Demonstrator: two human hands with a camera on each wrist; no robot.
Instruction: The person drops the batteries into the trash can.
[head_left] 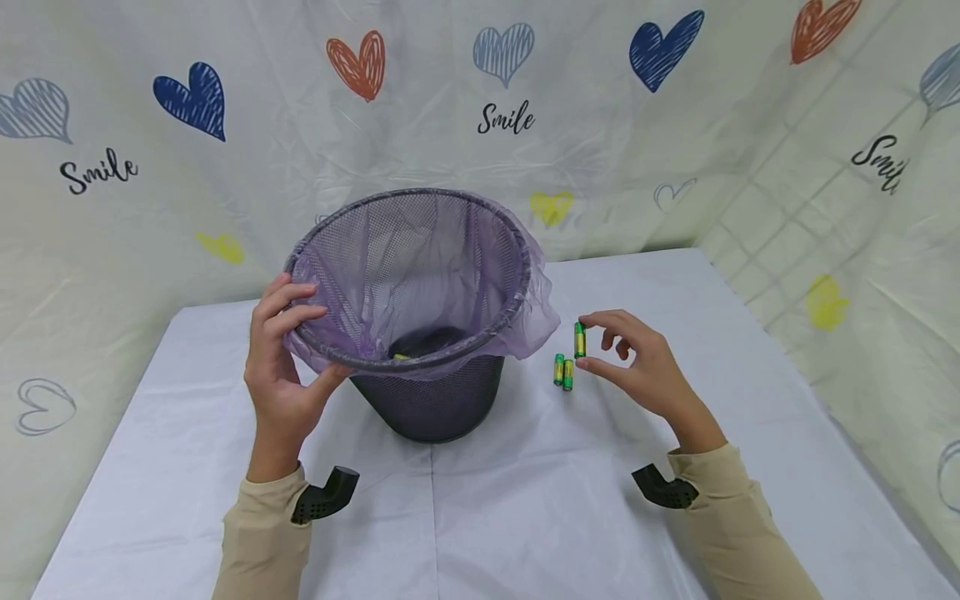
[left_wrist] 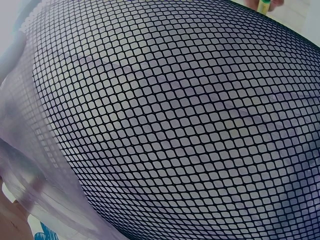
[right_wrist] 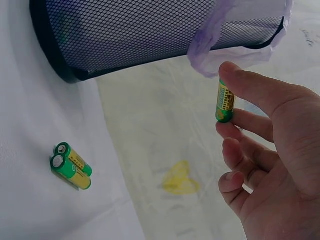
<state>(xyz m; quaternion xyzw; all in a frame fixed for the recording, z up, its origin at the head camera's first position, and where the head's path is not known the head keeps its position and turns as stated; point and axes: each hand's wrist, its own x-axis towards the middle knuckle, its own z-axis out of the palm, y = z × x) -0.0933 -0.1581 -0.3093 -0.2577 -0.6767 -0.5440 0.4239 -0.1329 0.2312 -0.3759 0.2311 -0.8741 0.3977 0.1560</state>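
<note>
A black mesh wastebasket (head_left: 431,408) lined with a thin purple bag (head_left: 536,321) stands tilted on the table. My left hand (head_left: 281,358) grips its rim at the left, fingers inside over the bag and thumb at the front; the mesh wall (left_wrist: 175,120) fills the left wrist view. My right hand (head_left: 637,358) pinches a green and yellow battery (right_wrist: 225,101) end to end between thumb and index finger, to the right of the basket. Below it, two more such batteries (right_wrist: 71,167) lie side by side on the table. Something yellow (head_left: 402,357) shows inside the basket, mostly hidden by the rim.
A white cloth covers the table (head_left: 517,517). Behind and at the right hangs a pale curtain (head_left: 427,125) printed with hearts and the word "Smile". The basket takes up the middle of the table, with its mouth facing me.
</note>
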